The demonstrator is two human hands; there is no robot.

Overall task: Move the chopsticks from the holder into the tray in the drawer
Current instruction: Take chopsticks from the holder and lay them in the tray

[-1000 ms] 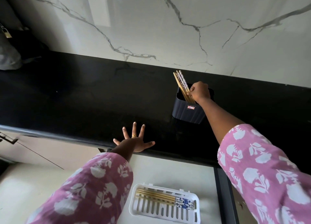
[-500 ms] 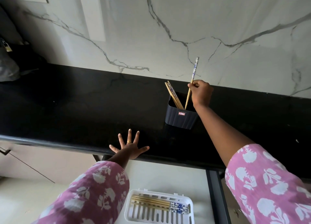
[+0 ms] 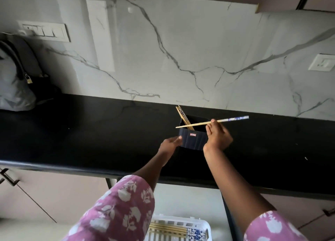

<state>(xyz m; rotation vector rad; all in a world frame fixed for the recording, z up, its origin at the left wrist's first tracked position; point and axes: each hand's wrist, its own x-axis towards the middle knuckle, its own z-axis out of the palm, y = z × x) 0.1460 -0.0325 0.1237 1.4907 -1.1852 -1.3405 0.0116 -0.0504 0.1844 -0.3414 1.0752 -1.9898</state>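
A dark ribbed holder stands on the black counter. Chopsticks lean in its left corner. My right hand holds one wooden chopstick with a blue patterned end lying almost level above the holder. My left hand touches the holder's left side, fingers curled against it. At the bottom of the view a white slotted tray sits in the open drawer, with several chopsticks lying in it.
A grey bag with a padlock stands at the counter's left end. The marble wall carries a switch panel and a socket. Cabinet fronts with a handle lie below left.
My right hand has pulled the chopstick out of the holder and turned it from upright to nearly level. My left hand left the counter's edge and reached the holder's side.
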